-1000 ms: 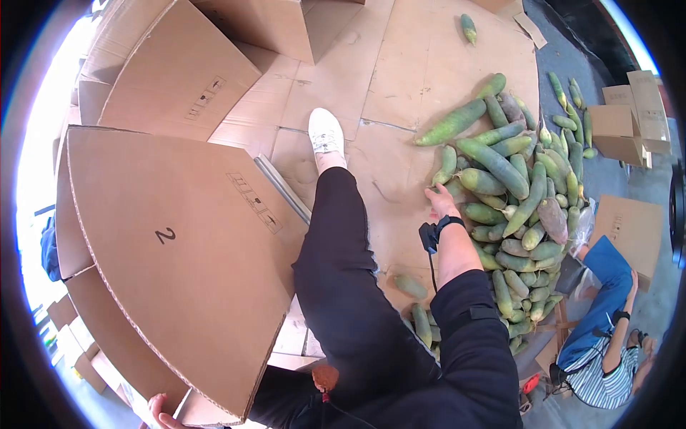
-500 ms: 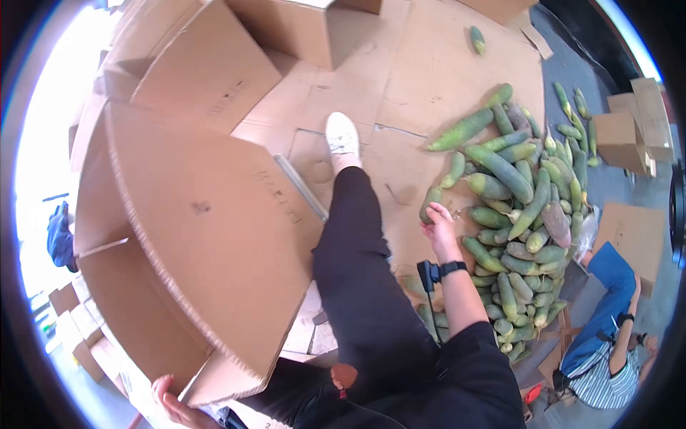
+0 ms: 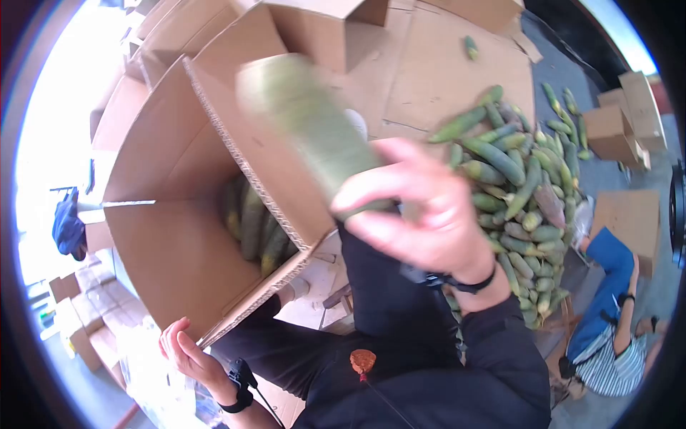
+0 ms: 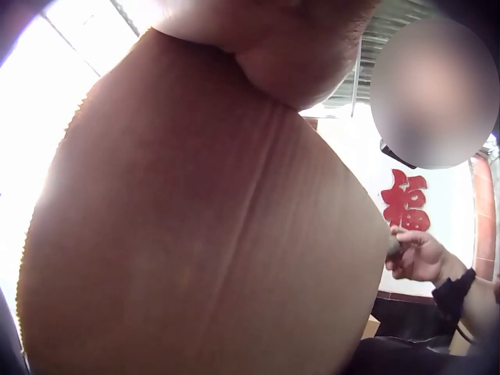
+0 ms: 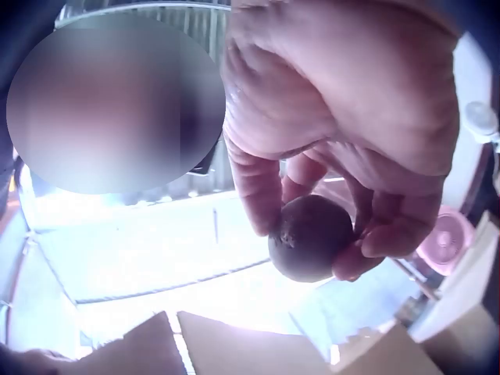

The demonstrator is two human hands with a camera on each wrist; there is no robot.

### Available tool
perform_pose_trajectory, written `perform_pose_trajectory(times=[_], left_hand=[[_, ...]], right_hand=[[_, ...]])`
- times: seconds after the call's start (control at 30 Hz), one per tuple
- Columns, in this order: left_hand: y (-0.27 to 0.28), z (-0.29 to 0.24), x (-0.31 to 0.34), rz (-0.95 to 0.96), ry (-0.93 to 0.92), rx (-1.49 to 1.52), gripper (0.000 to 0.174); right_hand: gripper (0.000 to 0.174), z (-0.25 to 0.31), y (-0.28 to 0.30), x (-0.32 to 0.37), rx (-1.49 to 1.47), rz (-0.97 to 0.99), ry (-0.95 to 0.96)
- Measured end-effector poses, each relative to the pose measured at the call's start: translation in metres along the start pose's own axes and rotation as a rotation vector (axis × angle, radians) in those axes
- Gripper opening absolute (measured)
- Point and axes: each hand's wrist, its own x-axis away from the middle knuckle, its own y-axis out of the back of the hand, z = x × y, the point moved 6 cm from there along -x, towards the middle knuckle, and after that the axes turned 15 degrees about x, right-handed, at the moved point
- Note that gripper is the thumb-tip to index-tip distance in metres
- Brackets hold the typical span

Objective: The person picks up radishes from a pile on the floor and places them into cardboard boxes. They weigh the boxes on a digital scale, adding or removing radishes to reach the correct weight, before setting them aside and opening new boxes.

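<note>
My right hand [image 3: 429,214] grips one end of a long green radish [image 3: 307,121], which is blurred in the head view and slants up to the left above the box edge. In the right wrist view, the fingers curl round the rounded end of this radish [image 5: 311,238]. My left hand [image 3: 193,357] holds the near rim of an open cardboard box [image 3: 171,264] at its corner. Several green radishes [image 3: 251,222] lie inside the box. On the right, a big pile of green radishes [image 3: 514,171] covers flattened cardboard.
Other cardboard boxes [image 3: 311,32] stand beyond the open one. A lone radish [image 3: 470,48] lies at the far side of the cardboard floor [image 3: 429,86]. Another person in a striped top [image 3: 614,365] sits beyond the pile, near a small open box [image 3: 614,136].
My right hand took a radish from the pile's near edge and swung it left and up toward the open box. The box has tilted toward me, so its inside now shows.
</note>
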Motion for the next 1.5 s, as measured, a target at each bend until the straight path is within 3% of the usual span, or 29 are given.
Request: perform_pose_trajectory(times=[0.17, 0.27, 0.4, 0.47, 0.7, 0.83, 0.9, 1.0, 1.2, 1.33, 1.4, 1.5], left_hand=[[0.003, 0.006, 0.002, -0.002, -0.003, -0.023, 0.033], [0.003, 0.006, 0.002, -0.009, -0.02, -0.04, 0.039], [0.005, 0.012, 0.002, 0.008, -0.003, -0.058, 0.038], [0.005, 0.014, 0.004, -0.005, -0.013, -0.06, 0.038], [0.003, 0.015, 0.003, 0.005, -0.008, -0.051, 0.042], [0.003, 0.017, 0.002, 0.03, 0.021, -0.053, 0.045], [0.004, 0.018, 0.001, 0.025, 0.069, -0.027, 0.049], [0.003, 0.018, 0.003, -0.026, 0.118, -0.003, 0.052], [0.001, 0.014, 0.002, -0.039, 0.161, 0.011, 0.054], [-0.001, 0.011, 0.001, -0.001, 0.163, -0.001, 0.054], [-0.001, 0.012, 0.003, -0.02, 0.196, 0.058, 0.054], [-0.001, 0.01, 0.005, -0.072, 0.184, 0.067, 0.052]], right_hand=[[0.013, 0.065, -0.066, -0.007, 0.149, 0.013, 0.156], [0.014, 0.084, -0.104, 0.0, 0.403, -0.12, 0.262], [0.013, 0.091, -0.135, 0.01, 0.488, -0.004, 0.223], [0.012, 0.086, -0.151, 0.011, 0.688, 0.15, 0.193], [0.012, 0.083, -0.154, 0.014, 0.698, -0.072, 0.184], [0.015, 0.082, -0.158, 0.015, 0.777, -0.058, 0.175], [0.015, 0.082, -0.152, 0.015, 0.738, -0.113, 0.168], [0.015, 0.085, -0.139, 0.013, 0.353, -0.108, 0.204], [0.015, 0.067, -0.121, 0.001, 0.075, -0.12, 0.201], [0.016, 0.071, -0.12, 0.005, 0.113, -0.018, 0.231], [0.016, 0.07, -0.117, 0.006, 0.005, -0.184, 0.23], [0.014, 0.067, -0.116, 0.008, -0.09, -0.138, 0.239]])
